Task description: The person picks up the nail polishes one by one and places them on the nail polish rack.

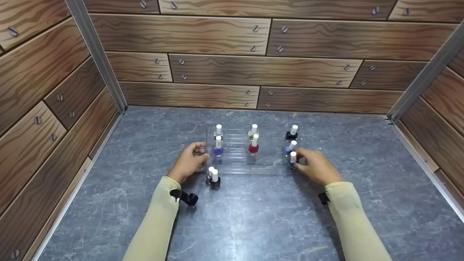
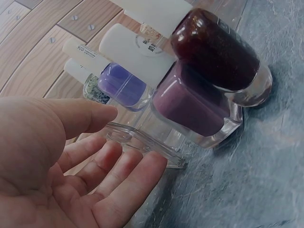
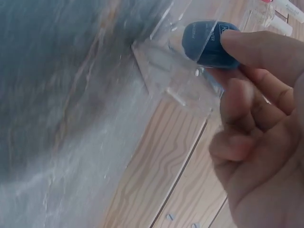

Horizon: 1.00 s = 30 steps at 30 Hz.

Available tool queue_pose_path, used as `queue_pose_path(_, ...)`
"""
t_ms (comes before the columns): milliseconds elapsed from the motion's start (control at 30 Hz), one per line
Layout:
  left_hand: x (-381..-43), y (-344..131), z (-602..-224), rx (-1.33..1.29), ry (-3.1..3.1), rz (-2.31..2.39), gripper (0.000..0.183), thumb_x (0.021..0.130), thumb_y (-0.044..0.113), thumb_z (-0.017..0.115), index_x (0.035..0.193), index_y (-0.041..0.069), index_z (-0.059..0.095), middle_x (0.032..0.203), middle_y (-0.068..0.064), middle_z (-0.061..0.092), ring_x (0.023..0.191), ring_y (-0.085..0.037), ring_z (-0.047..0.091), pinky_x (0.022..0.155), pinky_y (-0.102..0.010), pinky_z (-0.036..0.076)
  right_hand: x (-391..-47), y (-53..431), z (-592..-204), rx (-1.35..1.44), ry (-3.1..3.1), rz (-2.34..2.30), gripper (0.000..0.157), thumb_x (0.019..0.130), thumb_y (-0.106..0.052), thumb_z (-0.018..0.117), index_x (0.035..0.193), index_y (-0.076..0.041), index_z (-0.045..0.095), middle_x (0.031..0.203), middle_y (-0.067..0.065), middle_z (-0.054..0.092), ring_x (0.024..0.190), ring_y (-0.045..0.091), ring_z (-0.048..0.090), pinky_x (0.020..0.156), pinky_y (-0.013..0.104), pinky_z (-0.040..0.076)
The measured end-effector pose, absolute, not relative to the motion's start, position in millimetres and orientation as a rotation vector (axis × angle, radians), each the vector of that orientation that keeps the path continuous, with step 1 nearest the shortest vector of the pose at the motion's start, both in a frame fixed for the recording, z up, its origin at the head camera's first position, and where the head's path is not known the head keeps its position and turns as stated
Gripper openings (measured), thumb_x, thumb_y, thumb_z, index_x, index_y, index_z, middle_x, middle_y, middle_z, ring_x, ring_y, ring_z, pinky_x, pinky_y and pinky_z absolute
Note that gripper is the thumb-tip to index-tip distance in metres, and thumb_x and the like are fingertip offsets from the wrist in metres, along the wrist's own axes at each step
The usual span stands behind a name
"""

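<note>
A clear stepped rack [image 1: 235, 169] holds several nail polish bottles with white caps, among them a purple bottle [image 1: 218, 149] and a red bottle [image 1: 253, 148]. My right hand [image 1: 317, 166] pinches a dark blue nail polish bottle [image 3: 204, 42] between thumb and fingers at the rack's front right. Behind that bottle stands a lighter blue one [image 1: 289, 149]. My left hand [image 1: 189, 161] is beside the rack's left end, its fingers loosely bent and fingertips right at the clear edge. Close to it, a mauve bottle [image 2: 190, 102] and a dark red bottle [image 2: 221, 50] stand side by side.
At the rack's back are a black bottle [image 1: 291, 135] on the right and glittery bottles further left. The grey marbled tabletop [image 1: 246, 217] is bounded by wood-patterned walls [image 1: 217, 69] with metal corner strips.
</note>
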State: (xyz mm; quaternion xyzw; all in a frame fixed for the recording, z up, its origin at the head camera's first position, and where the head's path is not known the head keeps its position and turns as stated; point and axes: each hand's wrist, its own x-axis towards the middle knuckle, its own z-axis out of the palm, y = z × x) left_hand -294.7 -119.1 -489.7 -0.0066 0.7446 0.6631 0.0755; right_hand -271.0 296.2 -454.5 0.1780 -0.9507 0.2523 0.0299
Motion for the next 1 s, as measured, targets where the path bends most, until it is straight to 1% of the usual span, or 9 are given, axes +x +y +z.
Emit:
queue_pose_path(67,-293,-118,-487,-0.023,2.231,1.985,0.051,0.097,0.001,0.067,0.146,0.001,0.05,0.125,-0.015,0.052,0.096,-0.019,0.058,0.082,-0.046,0.064,-270,298,-454,0.509,-2.955,0.796,0.016,0.093,-0.009,0.075,0.106,-0.01,0.066,0.1,0.011,0.074,0.089,0.03,0.068,0.079,0.052,0.06)
queue_pose_path(133,-292,-118,-487,-0.022,2.228,1.987,0.051,0.098,0.002,0.067,0.146,0.001,0.051,0.126,-0.015,0.052,0.096,-0.019,0.059,0.084,-0.048,0.063,-270,299,-453,0.489,-2.972,0.807,0.015,0.093,-0.01,0.074,0.106,-0.011,0.066,0.103,0.013,0.074,0.093,0.034,0.07,0.082,0.055,0.06)
queue_pose_path(233,-292,-118,-488,-0.023,2.228,1.984,0.051,0.098,0.002,0.067,0.146,0.001,0.05,0.126,-0.016,0.052,0.098,-0.02,0.059,0.084,-0.048,0.063,-270,298,-454,0.498,-2.965,0.828,0.014,0.093,-0.008,0.074,0.104,-0.011,0.066,0.107,0.016,0.075,0.099,0.039,0.07,0.087,0.058,0.059)
queue_pose_path(367,-293,-120,-492,-0.021,2.222,2.003,0.051,0.097,0.002,0.067,0.145,0.0,0.05,0.125,-0.015,0.053,0.1,-0.021,0.059,0.08,-0.043,0.064,-271,296,-457,0.536,-2.927,0.833,0.013,0.092,-0.006,0.076,0.101,-0.011,0.068,0.109,0.016,0.075,0.103,0.041,0.07,0.09,0.059,0.057)
queue_pose_path(467,-293,-119,-493,-0.017,2.217,2.011,0.051,0.097,0.001,0.067,0.145,-0.001,0.05,0.124,-0.016,0.053,0.099,-0.021,0.059,0.079,-0.043,0.064,-271,297,-458,0.546,-2.913,0.83,0.013,0.09,-0.006,0.077,0.099,-0.011,0.069,0.106,0.014,0.074,0.099,0.039,0.07,0.088,0.057,0.058)
queue_pose_path(600,-293,-119,-493,-0.018,2.212,2.014,0.05,0.097,0.001,0.067,0.145,-0.001,0.051,0.125,-0.017,0.052,0.099,-0.022,0.06,0.08,-0.044,0.064,-271,300,-455,0.534,-2.925,0.881,0.013,0.091,-0.006,0.077,0.1,-0.011,0.068,0.101,0.01,0.073,0.087,0.03,0.067,0.077,0.048,0.058)
queue_pose_path(733,-293,-118,-493,-0.018,2.205,2.015,0.05,0.097,0.001,0.067,0.145,0.0,0.051,0.126,-0.017,0.052,0.102,-0.023,0.06,0.081,-0.044,0.065,-268,309,-443,0.484,-2.939,0.981,0.021,0.093,-0.009,0.075,0.112,-0.008,0.07,0.108,0.011,0.072,0.083,0.021,0.06,0.073,0.035,0.053)
queue_pose_path(833,-294,-118,-493,-0.014,2.211,2.008,0.051,0.097,0.001,0.067,0.145,0.0,0.051,0.126,-0.017,0.053,0.102,-0.023,0.06,0.08,-0.043,0.065,-264,318,-431,0.411,-2.9,1.029,0.028,0.094,-0.013,0.074,0.121,-0.005,0.068,0.115,0.013,0.071,0.085,0.019,0.06,0.073,0.03,0.054)
queue_pose_path(1000,-297,-120,-493,-0.018,2.244,1.984,0.05,0.097,0.003,0.068,0.145,0.002,0.052,0.125,-0.014,0.054,0.098,-0.02,0.059,0.077,-0.04,0.065,-259,323,-418,0.337,-2.73,1.124,0.026,0.1,-0.021,0.071,0.119,-0.004,0.068,0.109,0.012,0.07,0.081,0.017,0.062,0.064,0.024,0.054)
